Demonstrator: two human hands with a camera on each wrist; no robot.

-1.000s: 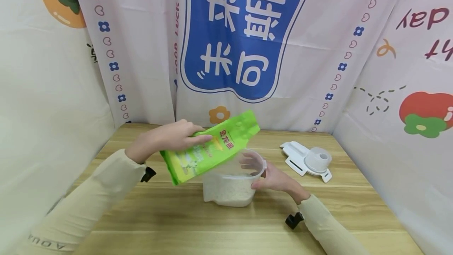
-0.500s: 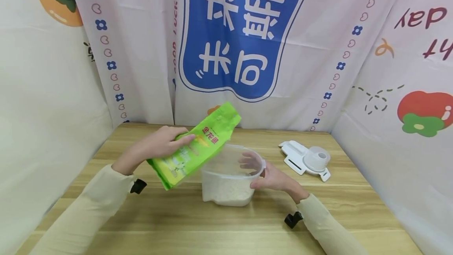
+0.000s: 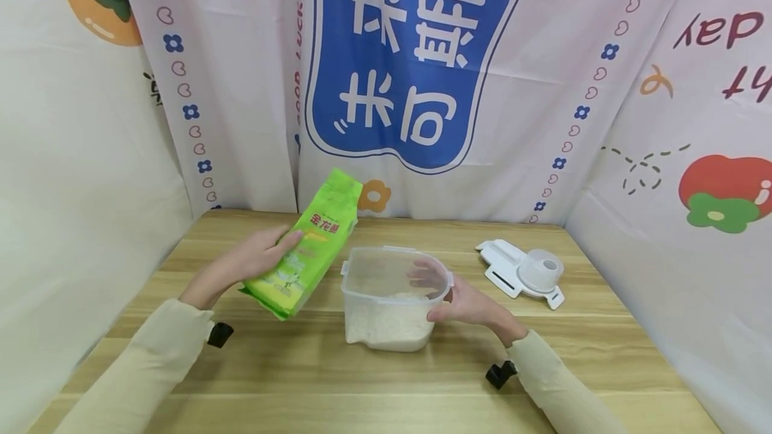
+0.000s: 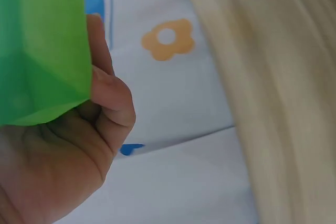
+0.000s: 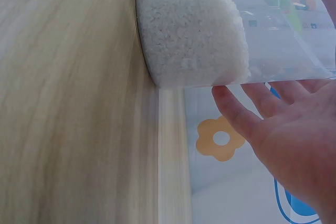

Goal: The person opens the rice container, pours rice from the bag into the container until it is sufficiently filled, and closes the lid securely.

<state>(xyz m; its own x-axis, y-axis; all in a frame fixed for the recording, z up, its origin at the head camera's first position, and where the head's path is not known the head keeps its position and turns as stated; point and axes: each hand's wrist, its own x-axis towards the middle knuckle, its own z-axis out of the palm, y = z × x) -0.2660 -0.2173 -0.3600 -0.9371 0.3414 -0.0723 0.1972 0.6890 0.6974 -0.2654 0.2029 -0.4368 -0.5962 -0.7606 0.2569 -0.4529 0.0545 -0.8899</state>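
Note:
A green and yellow rice bag (image 3: 310,246) tilts in the air to the left of the clear plastic container (image 3: 362,317). My left hand (image 3: 256,256) grips the bag by its side, thumb across the printed front; in the left wrist view the fingers (image 4: 113,98) curl against the green plastic. White rice (image 5: 189,30) fills the lower part of the container, which stands on the table without a lid. My right hand (image 3: 461,300) holds the container's right end, thumb on the near side and fingers along the far side.
A white lid (image 3: 503,266) with a clear round cup (image 3: 541,272) on it lies at the right rear of the wooden table (image 3: 362,394). Printed cloth (image 3: 253,119) hangs behind the table and along both sides.
The left hand has carried the bag from above the container to its left, and the bag now stands more upright. The right hand and the container have stayed in place.

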